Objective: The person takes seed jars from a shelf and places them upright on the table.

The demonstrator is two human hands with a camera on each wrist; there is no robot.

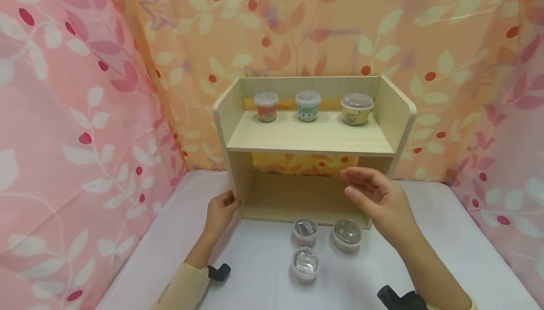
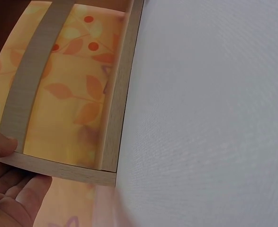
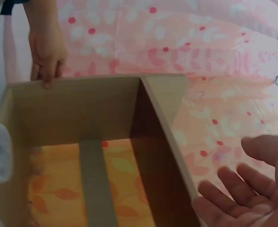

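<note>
A two-tier wooden shelf stands on the white cloth. My left hand grips the front edge of its left side panel, thumb on the inner face and fingers outside in the left wrist view. Held up before the shelf's lower right side, my right hand is empty with its fingers loosely spread. On the upper tier are three lidded tubs: one with a red label, one blue-green and a wider yellow one.
In front of the shelf, three clear-lidded tubs rest on the cloth: a small one, a wider one to its right and another small one nearer me. Floral curtains enclose the left, back and right.
</note>
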